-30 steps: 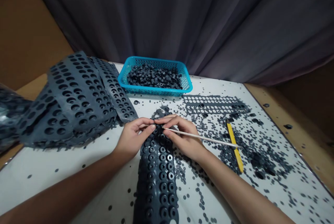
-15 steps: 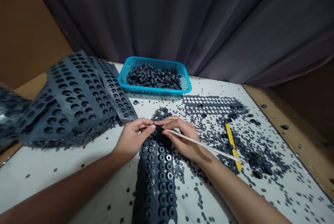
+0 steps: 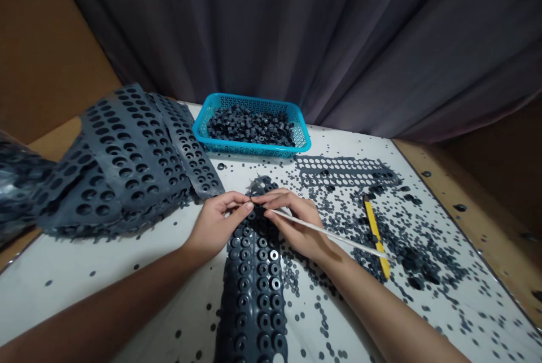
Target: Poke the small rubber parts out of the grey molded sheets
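Observation:
A long black rubber sheet (image 3: 253,295) of moulded rings in rows lies lengthwise in front of me, its far end ragged. My left hand (image 3: 218,222) is closed at that far part, thumb and forefinger pinching the dark rubber. Right beside it, my right hand (image 3: 298,224) has its fingertips on the same spot and holds a thin white stick (image 3: 334,235), which slants back over the wrist. The fingertips of both hands nearly meet and cover the exact spot they grip.
Behind stands a blue basket (image 3: 252,149) of small black rubber pieces. Stacked perforated rubber sheets (image 3: 127,165) lie left. A punched-out strip (image 3: 347,171), a yellow cutter knife (image 3: 375,233) and many scattered black discs (image 3: 423,261) lie right on the white tabletop (image 3: 178,284).
Both hands keep nearly the same pose and place at the rubber sheet. The view has shifted very slightly; nothing else visibly differs.

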The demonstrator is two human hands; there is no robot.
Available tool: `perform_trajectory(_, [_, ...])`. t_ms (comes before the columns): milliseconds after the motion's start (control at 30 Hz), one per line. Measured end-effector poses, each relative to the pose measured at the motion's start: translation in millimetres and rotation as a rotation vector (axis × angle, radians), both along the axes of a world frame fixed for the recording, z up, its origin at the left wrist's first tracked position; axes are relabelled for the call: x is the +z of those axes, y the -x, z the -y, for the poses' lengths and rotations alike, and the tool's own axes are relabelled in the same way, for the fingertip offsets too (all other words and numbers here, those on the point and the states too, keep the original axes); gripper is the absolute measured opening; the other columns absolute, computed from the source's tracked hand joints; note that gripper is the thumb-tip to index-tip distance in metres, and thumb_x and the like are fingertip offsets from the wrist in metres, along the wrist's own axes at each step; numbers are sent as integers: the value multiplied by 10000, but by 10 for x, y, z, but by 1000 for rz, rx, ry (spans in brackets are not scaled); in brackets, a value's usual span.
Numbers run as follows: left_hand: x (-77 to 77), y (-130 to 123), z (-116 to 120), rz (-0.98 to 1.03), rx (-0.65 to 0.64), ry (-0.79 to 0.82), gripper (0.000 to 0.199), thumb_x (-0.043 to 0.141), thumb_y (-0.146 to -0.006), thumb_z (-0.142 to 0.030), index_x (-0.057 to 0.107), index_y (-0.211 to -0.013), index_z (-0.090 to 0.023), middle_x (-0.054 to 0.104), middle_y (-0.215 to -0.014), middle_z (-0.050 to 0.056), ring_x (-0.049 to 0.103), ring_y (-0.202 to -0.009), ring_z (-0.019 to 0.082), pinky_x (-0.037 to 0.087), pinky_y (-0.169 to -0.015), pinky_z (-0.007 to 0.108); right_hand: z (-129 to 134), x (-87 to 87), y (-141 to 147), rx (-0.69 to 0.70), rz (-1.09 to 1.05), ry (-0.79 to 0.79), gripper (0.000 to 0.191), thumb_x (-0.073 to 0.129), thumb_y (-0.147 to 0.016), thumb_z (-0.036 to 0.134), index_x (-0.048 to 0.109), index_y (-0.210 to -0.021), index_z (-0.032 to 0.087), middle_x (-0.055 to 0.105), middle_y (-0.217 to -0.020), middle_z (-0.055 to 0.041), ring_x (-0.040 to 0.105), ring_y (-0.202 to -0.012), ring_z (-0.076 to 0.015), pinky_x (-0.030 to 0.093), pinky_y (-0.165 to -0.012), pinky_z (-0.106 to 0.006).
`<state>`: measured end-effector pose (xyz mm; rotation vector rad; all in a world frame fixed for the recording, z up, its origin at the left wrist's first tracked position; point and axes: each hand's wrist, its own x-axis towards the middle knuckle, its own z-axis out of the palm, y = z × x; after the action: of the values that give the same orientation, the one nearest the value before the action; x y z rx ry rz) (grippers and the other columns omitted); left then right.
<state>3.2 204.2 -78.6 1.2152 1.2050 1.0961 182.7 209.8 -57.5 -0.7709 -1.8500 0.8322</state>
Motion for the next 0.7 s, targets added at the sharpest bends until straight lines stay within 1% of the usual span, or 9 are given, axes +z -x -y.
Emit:
perform_trajectory(100, [7,2,-1,-18,0,-4,218,690,-711,-381,680,-748,-167,674,-687,16,588,-637,150,450,-615,234,-4,-4,5,-8,4,-17,40,578,-876,199,599,-866,232,721,-980,-71,661,-943,-196,527,-820,-363])
perform_trajectory(300, [-7,14,1,-51,-12,-29,205,670,-736,-375,685,-762,-172,675,-705,17,593,-662,154,453,-636,237,-3,-24,9,-25,-23,-11,36,572,-883,216,602,-866,227,720,-976,-74,670,-905,-191,525,-819,-373])
perform_trajectory(467, [-17,9,-2,-17,-8,-35,177,669,-736,-342,676,-764,-167,664,-700,14,587,-659,148,446,-631,230,14,-12,12,-13,-55,50,20,598,-866,214,608,-872,230,714,-1024,-62,658,-968,-196,513,-863,-382])
perform_trajectory(700, [-11,11,-1,-16,-23,-19,167,663,-748,-341,672,-764,-175,672,-712,5,589,-670,139,440,-648,220,7,-16,7,-3,-25,38,50,609,-855,188,615,-870,236,720,-982,-60,654,-967,-200,519,-871,-393])
